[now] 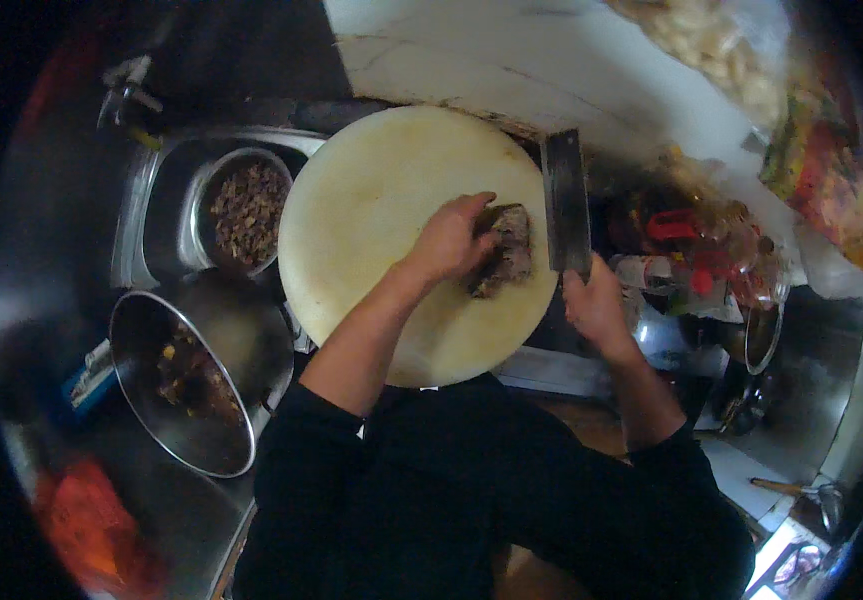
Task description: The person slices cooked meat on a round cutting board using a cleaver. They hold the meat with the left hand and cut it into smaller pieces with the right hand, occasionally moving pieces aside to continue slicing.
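A round, pale chopping board [371, 187] lies before me. On its right part rests a dark brown block of what looks like cooked meat [514, 244]. My left hand [450, 238] grips the block from its left side, and the fingers hide part of it. My right hand [598, 304] is closed around the handle of a Chinese cleaver [566, 202]. The wide, dark blade points away from me at the board's right edge, apart from the meat.
At the left, a metal bowl [195, 214] of chopped brown pieces [251, 206] sits in a steel sink [131, 232]. Nearer stands a large metal basin [198, 431] with dark food inside. Bottles and red-topped containers [675, 225] crowd the right. A red plastic bag [93, 525] lies lower left.
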Tool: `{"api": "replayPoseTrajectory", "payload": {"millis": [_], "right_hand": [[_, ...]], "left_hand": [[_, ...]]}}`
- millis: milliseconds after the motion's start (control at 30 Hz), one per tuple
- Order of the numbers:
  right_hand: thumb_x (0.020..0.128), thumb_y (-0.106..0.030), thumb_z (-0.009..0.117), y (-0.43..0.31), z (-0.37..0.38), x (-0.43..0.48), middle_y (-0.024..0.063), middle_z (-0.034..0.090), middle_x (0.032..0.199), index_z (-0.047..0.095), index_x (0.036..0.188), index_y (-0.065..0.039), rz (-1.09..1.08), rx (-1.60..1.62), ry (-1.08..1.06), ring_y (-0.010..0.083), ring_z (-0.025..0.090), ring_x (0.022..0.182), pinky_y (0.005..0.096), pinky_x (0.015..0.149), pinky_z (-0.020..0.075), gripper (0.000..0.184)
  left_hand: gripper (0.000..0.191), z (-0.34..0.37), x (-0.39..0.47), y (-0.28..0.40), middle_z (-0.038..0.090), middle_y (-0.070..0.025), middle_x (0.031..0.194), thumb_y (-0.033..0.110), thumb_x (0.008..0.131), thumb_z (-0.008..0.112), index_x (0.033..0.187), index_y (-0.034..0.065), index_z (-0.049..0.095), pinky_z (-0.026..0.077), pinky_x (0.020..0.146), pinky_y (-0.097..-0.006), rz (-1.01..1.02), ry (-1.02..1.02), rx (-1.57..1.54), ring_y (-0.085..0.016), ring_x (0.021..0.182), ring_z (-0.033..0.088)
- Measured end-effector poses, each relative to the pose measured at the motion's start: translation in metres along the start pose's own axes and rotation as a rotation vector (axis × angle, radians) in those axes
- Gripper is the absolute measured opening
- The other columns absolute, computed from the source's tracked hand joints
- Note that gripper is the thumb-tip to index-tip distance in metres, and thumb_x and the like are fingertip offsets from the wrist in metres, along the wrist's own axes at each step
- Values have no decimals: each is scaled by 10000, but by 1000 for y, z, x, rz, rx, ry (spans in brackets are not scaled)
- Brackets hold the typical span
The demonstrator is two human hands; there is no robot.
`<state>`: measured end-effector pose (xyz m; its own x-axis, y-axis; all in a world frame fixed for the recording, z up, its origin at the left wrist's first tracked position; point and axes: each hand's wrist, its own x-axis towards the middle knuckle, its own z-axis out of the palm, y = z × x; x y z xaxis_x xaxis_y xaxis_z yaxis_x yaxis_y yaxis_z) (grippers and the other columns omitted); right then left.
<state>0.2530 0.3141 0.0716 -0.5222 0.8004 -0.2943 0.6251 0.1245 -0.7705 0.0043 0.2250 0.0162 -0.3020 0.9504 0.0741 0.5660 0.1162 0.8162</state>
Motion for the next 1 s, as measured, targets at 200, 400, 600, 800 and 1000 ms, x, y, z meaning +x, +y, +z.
{"api": "replayPoseTrajectory", "payload": {"millis": [200,400,600,800,1000], "right_hand": [[954,-129,560,45,7,-35,29,559,667,562,1082,-64,197,182,-132,126,547,488,324,448,453,144],[918,-207,579,28,26,-26,280,674,945,585,1130,7,-56,13,-106,483,642,917,528,776,510,301],[945,-177,587,-13,52,-35,221,667,838,587,1097,3,-113,119,-149,358,660,770,453,685,507,236],[952,-165,596,-11,103,-58,184,653,755,585,1077,-7,-307,85,-150,326,651,660,439,620,496,202],[947,-152,596,7,118,-69,240,640,752,564,1054,16,-353,8,-158,438,642,699,513,617,485,201]], "left_hand": [[816,23,5,21,638,-247,1249,203,706,849,1403,-9,482,506,1007,-434,-246,-193,6,-386,1154,631],[745,20,-48,1,636,-228,1234,92,789,817,1402,-54,420,562,935,-404,-601,-56,-682,-328,1103,667],[731,8,-150,7,641,-165,1113,25,781,766,1402,-64,391,590,799,-358,-962,340,-917,-260,943,680],[832,1,-183,24,554,-266,1236,234,754,828,1409,-47,399,507,944,-469,-713,350,8,-395,1108,586],[720,8,-153,26,445,-288,1370,251,686,842,1303,10,562,408,1065,-504,-324,260,460,-477,1265,417]]}}
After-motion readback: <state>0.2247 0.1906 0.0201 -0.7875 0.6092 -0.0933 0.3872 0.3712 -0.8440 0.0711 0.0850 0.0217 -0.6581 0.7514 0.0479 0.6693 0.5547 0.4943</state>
